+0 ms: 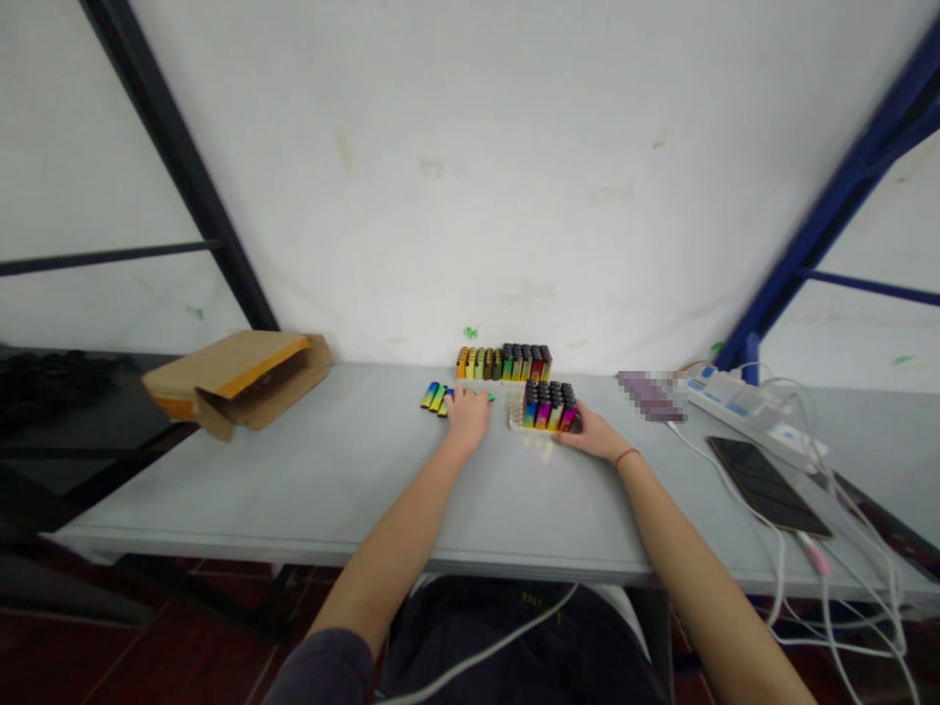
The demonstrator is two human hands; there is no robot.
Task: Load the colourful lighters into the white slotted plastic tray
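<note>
Several blue, yellow and green lighters lie flat on the grey table, left of centre. My left hand rests over the right end of this row, fingers bent around a lighter whose green end pokes out beside them. To its right, a clear tray carries upright lighters in rainbow colours with black tops; its left columns have no lighters in them. My right hand grips the tray's right side, thumb at the front and fingers partly hidden behind.
Two blocks of upright lighters, yellow-brown and green-red, stand against the wall. An open cardboard box lies at left. A power strip, a phone, a blurred-out phone-like object and loose white cables occupy the right.
</note>
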